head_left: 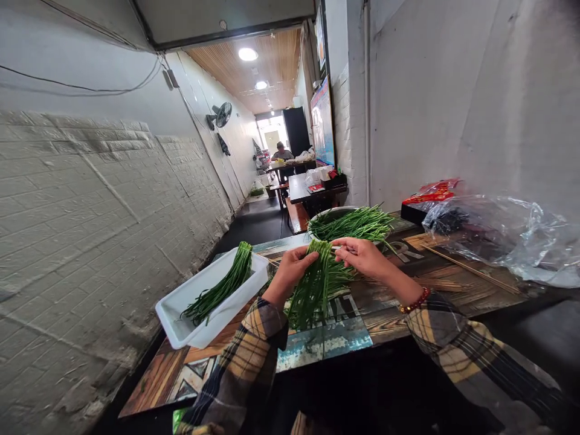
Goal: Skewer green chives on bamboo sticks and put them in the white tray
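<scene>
A bunch of garlic chives (312,290) hangs in front of me with its pale ends folded at the top. My left hand (292,270) is closed on it from the left, thumb across the stalks. A thin wooden skewer (272,262) sticks out to the left behind that hand. On the right side, my right hand (362,258) pinches at the upper ends of the chives; its fingertips partly hide what lies between them. More loose chives (342,277) lie on the table behind the bunch. A finished-looking bundle of chives (226,284) rests in the white tray (181,339) to the left.
A round bowl (312,225) heaped with chives (357,223) stands behind my hands. Bare skewers (471,269) are spread at the right, near a crumpled clear plastic bag (507,232) and a red package (432,190). A brick-patterned wall (90,241) borders the left; a person (281,152) sits far back.
</scene>
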A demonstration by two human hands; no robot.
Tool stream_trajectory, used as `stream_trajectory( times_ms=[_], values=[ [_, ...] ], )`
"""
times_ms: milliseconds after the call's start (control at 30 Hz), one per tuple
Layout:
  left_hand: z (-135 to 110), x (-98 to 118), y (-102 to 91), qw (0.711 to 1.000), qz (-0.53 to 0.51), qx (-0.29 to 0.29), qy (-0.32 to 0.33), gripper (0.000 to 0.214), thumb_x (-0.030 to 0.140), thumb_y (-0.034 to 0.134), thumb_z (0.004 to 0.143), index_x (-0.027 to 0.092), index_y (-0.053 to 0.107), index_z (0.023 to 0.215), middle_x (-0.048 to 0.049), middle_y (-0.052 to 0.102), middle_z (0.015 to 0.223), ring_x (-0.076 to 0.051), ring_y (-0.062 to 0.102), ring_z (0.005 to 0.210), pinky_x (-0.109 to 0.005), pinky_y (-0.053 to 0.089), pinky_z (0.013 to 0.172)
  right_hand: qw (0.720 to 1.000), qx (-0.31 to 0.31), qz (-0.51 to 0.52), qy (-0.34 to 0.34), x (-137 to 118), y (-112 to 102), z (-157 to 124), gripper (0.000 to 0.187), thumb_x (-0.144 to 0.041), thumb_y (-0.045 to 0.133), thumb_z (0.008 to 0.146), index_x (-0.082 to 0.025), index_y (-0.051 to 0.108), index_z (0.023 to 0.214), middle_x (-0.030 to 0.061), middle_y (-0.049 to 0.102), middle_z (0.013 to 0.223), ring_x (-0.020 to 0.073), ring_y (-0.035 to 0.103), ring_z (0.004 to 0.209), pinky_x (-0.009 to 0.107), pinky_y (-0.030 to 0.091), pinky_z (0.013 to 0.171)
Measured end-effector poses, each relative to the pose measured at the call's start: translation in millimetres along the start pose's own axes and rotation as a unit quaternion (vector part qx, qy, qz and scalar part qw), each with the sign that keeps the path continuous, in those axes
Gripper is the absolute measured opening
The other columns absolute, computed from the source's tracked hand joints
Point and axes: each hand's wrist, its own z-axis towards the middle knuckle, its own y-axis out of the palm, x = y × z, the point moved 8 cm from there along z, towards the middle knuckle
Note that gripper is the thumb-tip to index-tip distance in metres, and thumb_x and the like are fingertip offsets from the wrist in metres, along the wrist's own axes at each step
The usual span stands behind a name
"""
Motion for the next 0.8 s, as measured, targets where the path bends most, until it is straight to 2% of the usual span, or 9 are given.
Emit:
stream_trajectory(
  times_ms=[167,267,333,400,467,567,633,700,800],
  values=[
    [1,7,-2.0,1.0,0.017,0.0,0.004,0.037,0.043,0.071,0.074,0.012,0.073,0.094,-0.0053,0.07,0.081,-0.015,0.06,0.07,-0.025,0.046,0.067,0.992,0.049,-0.111,-0.048,-12,-13,-3,0.022,-0.032,0.057,0.086,-0.018,0.074,0.08,0.004,0.073,0.078,0.0167,0.064,0.07,0.026,0.044,0.064],
    [6,25,-7.7,0.997,0.063,0.006,0.052,0.042,0.037,0.072,0.074,0.016,0.068,0.111,-0.0075,0.07,0.101,-0.017,0.061,0.086,-0.027,0.047,0.079,0.987,0.058,-0.134,-0.063,-16,-16,-3,0.021,-0.03,0.057,0.087,-0.018,0.073,0.08,0.0032,0.072,0.079,0.0171,0.064,0.074,0.026,0.043,0.067],
    [9,43,-13.5,0.985,0.144,0.023,0.091,0.044,0.035,0.072,0.075,0.019,0.066,0.115,-0.0086,0.068,0.109,-0.019,0.06,0.095,-0.029,0.045,0.083,0.985,0.051,-0.151,-0.07,-17,-15,-2,0.021,-0.029,0.056,0.088,-0.019,0.073,0.08,0.0032,0.072,0.081,0.0173,0.064,0.076,0.026,0.042,0.067],
    [13,61,-12.0,0.956,0.265,0.016,0.128,0.04,0.034,0.073,0.073,0.02,0.068,0.11,-0.0087,0.068,0.108,-0.021,0.058,0.099,-0.033,0.043,0.087,0.981,0.044,-0.169,-0.081,-19,-13,-2,0.021,-0.029,0.056,0.088,-0.019,0.073,0.081,0.0036,0.072,0.083,0.0174,0.064,0.077,0.026,0.042,0.068],
    [17,77,-2.9,0.906,0.388,-0.01,0.167,0.032,0.032,0.076,0.069,0.022,0.072,0.1,-0.0075,0.069,0.102,-0.023,0.057,0.099,-0.036,0.039,0.092,0.978,0.04,-0.182,-0.092,-22,-11,-2,0.021,-0.028,0.056,0.089,-0.019,0.073,0.082,0.0042,0.072,0.083,0.0176,0.064,0.077,0.027,0.042,0.069],
    [22,84,15.5,0.834,0.515,-0.079,0.179,0.02,0.031,0.074,0.071,0.024,0.074,0.09,-0.0047,0.07,0.091,-0.022,0.058,0.091,-0.034,0.037,0.089,0.975,0.036,-0.194,-0.101,-25,-8,-2,0.021,-0.027,0.055,0.089,-0.019,0.073,0.082,0.0045,0.071,0.082,0.0176,0.063,0.076,0.026,0.041,0.068],
    [25,82,23.7,0.803,0.561,-0.112,0.167,0.013,0.028,0.07,0.073,0.023,0.074,0.084,-0.004,0.069,0.084,-0.02,0.058,0.084,-0.031,0.038,0.081,0.973,0.031,-0.203,-0.104,-27,-7,-3,0.02,-0.026,0.055,0.089,-0.019,0.073,0.082,0.0044,0.07,0.081,0.0174,0.062,0.076,0.026,0.04,0.068],
    [28,77,29.7,0.791,0.575,-0.142,0.151,0.009,0.026,0.067,0.074,0.021,0.074,0.078,-0.0036,0.068,0.076,-0.018,0.057,0.075,-0.028,0.037,0.072,0.97,0.027,-0.214,-0.107,-28,-7,-3,0.02,-0.025,0.055,0.089,-0.019,0.073,0.082,0.0041,0.069,0.078,0.0169,0.062,0.075,0.026,0.038,0.066],
    [31,71,36.2,0.801,0.556,-0.177,0.136,0.01,0.024,0.064,0.072,0.02,0.072,0.069,-0.0024,0.064,0.066,-0.014,0.053,0.064,-0.025,0.034,0.063,0.966,0.025,-0.232,-0.11,-29,-7,-4,0.02,-0.024,0.055,0.089,-0.02,0.073,0.081,0.0034,0.068,0.076,0.0161,0.06,0.072,0.026,0.036,0.063]
  ],
)
